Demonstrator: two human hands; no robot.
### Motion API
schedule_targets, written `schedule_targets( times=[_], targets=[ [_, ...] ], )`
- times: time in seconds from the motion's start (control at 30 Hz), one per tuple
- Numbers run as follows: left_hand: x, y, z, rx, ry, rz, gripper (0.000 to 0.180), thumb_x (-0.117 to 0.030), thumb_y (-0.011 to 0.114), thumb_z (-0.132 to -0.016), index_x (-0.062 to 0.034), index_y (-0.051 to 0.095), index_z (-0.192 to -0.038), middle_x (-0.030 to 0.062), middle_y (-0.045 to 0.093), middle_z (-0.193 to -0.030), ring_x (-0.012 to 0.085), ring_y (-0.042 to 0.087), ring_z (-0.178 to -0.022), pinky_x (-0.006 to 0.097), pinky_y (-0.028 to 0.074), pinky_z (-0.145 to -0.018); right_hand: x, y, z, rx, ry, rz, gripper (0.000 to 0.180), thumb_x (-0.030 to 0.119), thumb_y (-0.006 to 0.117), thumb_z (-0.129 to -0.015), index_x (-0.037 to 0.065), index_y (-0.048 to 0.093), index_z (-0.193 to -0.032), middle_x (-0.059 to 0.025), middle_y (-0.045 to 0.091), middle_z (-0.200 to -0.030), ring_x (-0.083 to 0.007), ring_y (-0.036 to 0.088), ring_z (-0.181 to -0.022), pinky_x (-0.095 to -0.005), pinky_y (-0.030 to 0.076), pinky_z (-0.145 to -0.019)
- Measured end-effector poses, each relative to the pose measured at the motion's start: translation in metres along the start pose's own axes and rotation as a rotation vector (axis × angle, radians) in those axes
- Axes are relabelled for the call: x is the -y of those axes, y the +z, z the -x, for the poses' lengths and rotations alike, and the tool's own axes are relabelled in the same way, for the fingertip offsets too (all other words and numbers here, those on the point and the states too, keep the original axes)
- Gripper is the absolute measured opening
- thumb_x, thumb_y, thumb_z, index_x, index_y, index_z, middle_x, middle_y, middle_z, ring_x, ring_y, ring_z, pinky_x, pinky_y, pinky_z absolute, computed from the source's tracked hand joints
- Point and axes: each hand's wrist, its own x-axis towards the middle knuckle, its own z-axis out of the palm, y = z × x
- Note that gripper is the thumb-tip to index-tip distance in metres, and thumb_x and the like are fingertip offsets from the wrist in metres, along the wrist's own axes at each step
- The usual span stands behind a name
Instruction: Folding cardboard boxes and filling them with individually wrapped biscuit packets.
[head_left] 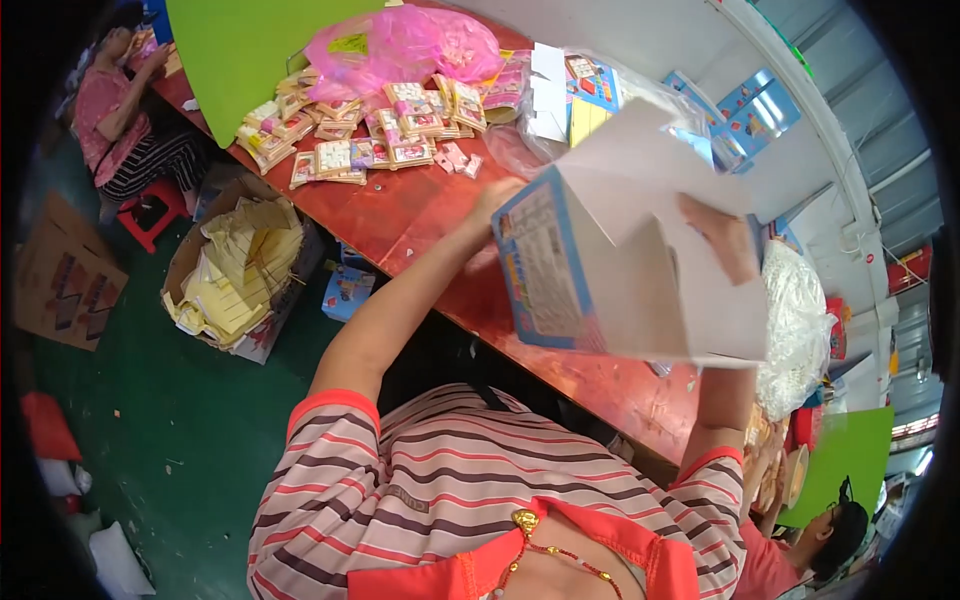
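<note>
A folding cardboard box (pixel 545 265), blue and printed outside and white inside, is held up over the red table with its flaps spread. Its white panels are smeared by motion. At the box's upper left edge, my left hand (pixel 498 203) is closed on the cardboard, with its fingers partly hidden behind the printed side. My right hand (pixel 722 240) shows blurred against the white inside on the right. Its fingers lie together over a panel, while the box's near wall covers the wrist.
Small packs (pixel 400 125) lie piled on the red table (pixel 420 215), beside a pink plastic bag (pixel 400 45). Flat blue cartons (pixel 755 115) lean at the back; a white bag (pixel 795 330) bulges at right. A carton of yellow sheets (pixel 240 270) stands on the floor. Two people sit nearby.
</note>
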Motion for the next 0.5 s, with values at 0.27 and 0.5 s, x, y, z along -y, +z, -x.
schedule_targets(
  times=[0.27,0.5],
  targets=[
    [-0.124,-0.051,0.039,-0.209,-0.071,-0.147,0.054,-0.028,0.058,-0.090,-0.0108,0.047,-0.139,0.0113,0.053,-0.128,0.0188,0.049,-0.117,0.033,0.041,-0.094,-0.058,0.109,-0.013,0.199,0.111,-0.337,0.023,0.005,0.061,-0.088,-0.001,0.063,-0.110,-0.0021,0.064,-0.096,-0.0118,0.056,-0.091,-0.0285,0.045,-0.082],
    [-0.157,-0.013,0.013,0.278,-0.129,-0.176,0.079,-0.028,0.059,-0.084,-0.0026,0.025,-0.150,0.0135,0.038,-0.146,0.0225,0.033,-0.136,0.036,0.024,-0.113,-0.070,0.119,-0.027,0.267,0.008,-0.267,0.028,0.001,0.059,-0.088,0.001,0.061,-0.116,-0.0023,0.064,-0.104,-0.0108,0.056,-0.094,-0.0274,0.045,-0.086]
  ],
)
